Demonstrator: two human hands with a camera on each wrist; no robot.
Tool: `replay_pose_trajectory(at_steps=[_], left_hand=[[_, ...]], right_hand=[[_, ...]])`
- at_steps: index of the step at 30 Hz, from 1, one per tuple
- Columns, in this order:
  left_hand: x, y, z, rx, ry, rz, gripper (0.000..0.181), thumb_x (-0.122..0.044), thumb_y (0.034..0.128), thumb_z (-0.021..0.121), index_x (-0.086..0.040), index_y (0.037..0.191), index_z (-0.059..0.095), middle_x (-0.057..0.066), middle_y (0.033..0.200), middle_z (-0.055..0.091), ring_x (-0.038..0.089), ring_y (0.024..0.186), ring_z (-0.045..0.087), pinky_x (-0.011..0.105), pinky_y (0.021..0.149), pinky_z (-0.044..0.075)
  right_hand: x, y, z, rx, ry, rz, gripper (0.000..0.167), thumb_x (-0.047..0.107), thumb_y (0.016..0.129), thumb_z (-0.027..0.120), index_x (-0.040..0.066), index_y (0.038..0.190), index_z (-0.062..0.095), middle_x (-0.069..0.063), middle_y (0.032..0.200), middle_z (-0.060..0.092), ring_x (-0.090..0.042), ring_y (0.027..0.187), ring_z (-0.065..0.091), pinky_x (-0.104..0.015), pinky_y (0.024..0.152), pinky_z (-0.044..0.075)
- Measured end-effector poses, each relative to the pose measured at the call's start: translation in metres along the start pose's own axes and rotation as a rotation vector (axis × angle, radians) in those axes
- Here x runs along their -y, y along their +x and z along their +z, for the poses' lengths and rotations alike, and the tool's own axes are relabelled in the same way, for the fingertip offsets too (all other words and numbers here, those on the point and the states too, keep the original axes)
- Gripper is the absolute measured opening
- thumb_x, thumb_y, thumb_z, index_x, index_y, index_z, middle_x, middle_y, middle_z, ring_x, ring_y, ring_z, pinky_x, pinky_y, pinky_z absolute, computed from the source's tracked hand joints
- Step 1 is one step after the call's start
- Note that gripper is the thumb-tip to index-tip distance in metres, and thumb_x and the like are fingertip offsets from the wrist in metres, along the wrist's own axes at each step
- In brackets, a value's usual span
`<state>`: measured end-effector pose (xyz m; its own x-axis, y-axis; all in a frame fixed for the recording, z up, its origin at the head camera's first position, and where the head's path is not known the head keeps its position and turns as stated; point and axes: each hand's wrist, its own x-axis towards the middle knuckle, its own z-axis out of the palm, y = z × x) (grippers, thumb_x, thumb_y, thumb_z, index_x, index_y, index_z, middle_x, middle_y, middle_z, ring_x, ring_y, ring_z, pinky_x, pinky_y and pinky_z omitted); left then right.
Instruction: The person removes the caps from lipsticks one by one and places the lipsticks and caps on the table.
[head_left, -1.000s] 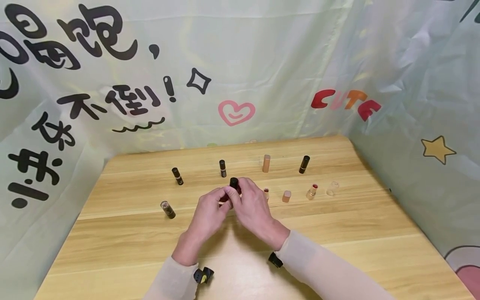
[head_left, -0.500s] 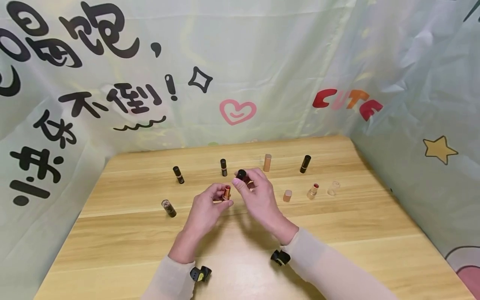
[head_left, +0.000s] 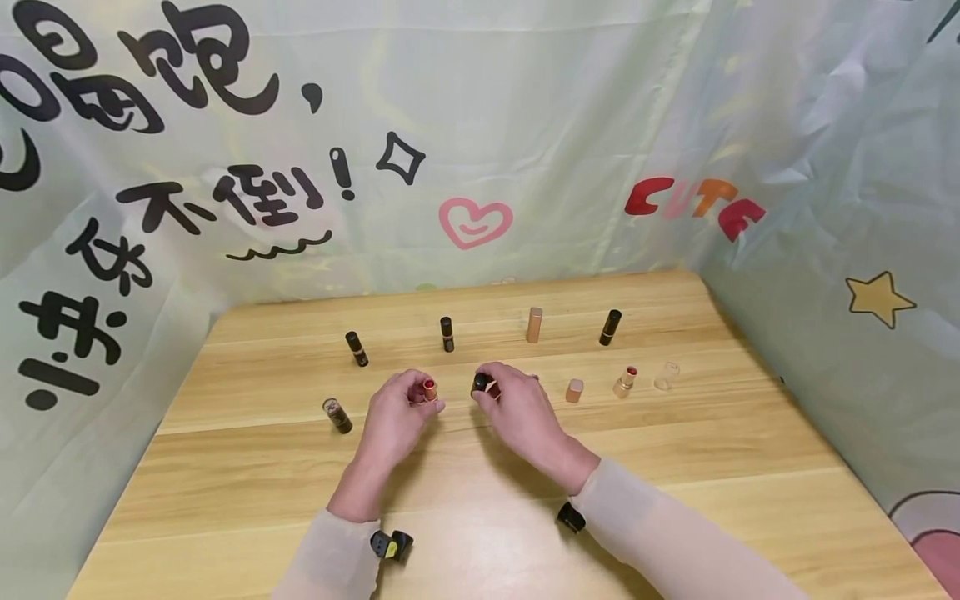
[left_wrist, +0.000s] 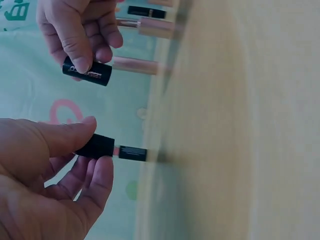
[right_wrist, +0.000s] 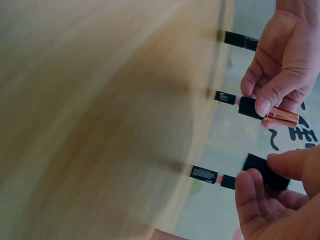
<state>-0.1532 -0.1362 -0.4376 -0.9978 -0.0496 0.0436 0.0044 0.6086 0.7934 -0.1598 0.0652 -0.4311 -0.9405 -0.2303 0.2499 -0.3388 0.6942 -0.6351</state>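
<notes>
Plainly, both hands are clamped on something. The left hand [head_left: 396, 414] pinches an uncapped lipstick [right_wrist: 283, 117] between thumb and fingers at its black base, with the shiny copper tube pointing up and the red tip showing in the head view. The right hand [head_left: 519, 410] pinches a black cap [right_wrist: 265, 172] with pale lettering, and the two pieces are apart, with a gap between the hands. Both are held up above the wooden table [head_left: 480, 533].

Beyond the hands, a patterned dark tube [head_left: 337, 417] with a clear top stands to the left of the left hand. In the back row, from left to right, stand a black tube [head_left: 356, 349], a second black tube [head_left: 447, 334], a rose-gold tube [head_left: 534, 325] and a third black tube [head_left: 610, 327]. To the right of the right hand are a short rose-gold cap [head_left: 574, 392], an open gold lipstick [head_left: 625, 383] with a red tip, and a clear cap [head_left: 667, 376].

Each pale sleeve [head_left: 675, 533] has a black wrist device [head_left: 392, 546] at its cuff. Behind the table hangs a pale cloth [head_left: 525, 100] printed with black characters, a pink heart and the word CUTE.
</notes>
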Motion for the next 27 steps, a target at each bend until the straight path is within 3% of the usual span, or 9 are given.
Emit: replay_pose_trajectory(at_steps=[4, 9, 18, 27], left_hand=[[0.006, 0.003, 0.004, 0.024, 0.027, -0.015, 0.022, -0.010, 0.0876, 0.086, -0.012, 0.103, 0.071, 0.003, 0.094, 0.067, 0.018, 0.086, 0.062, 0.035, 0.079, 0.054], [0.010, 0.007, 0.009, 0.050, 0.060, 0.001, 0.020, -0.009, 0.0883, 0.085, -0.011, 0.103, 0.071, 0.001, 0.093, 0.067, 0.016, 0.085, 0.062, 0.035, 0.080, 0.053], [0.012, 0.010, 0.012, 0.079, 0.111, -0.011, 0.022, -0.009, 0.0880, 0.085, -0.010, 0.104, 0.071, 0.001, 0.090, 0.066, 0.017, 0.084, 0.060, 0.036, 0.079, 0.051], [0.012, 0.010, 0.012, 0.104, 0.114, -0.019, 0.022, -0.008, 0.0871, 0.086, -0.010, 0.099, 0.068, 0.002, 0.089, 0.065, 0.018, 0.082, 0.059, 0.035, 0.077, 0.051]], right_hand=[[-0.005, 0.001, 0.004, 0.063, -0.109, -0.030, 0.023, 0.014, 0.098, 0.075, 0.006, 0.120, 0.072, -0.012, 0.109, 0.078, -0.024, 0.095, 0.075, -0.039, 0.080, 0.064], [-0.010, 0.002, 0.009, 0.098, -0.187, -0.061, 0.012, 0.009, 0.098, 0.073, 0.006, 0.110, 0.074, -0.010, 0.097, 0.077, -0.018, 0.084, 0.072, -0.035, 0.072, 0.062], [-0.012, 0.005, 0.011, 0.128, -0.221, -0.068, 0.009, 0.008, 0.097, 0.073, 0.005, 0.105, 0.071, -0.002, 0.081, 0.066, -0.013, 0.069, 0.058, -0.028, 0.058, 0.050], [-0.012, 0.007, 0.012, 0.162, -0.224, -0.039, 0.010, 0.011, 0.098, 0.074, 0.005, 0.105, 0.071, -0.003, 0.081, 0.064, -0.015, 0.069, 0.057, -0.030, 0.058, 0.048]])
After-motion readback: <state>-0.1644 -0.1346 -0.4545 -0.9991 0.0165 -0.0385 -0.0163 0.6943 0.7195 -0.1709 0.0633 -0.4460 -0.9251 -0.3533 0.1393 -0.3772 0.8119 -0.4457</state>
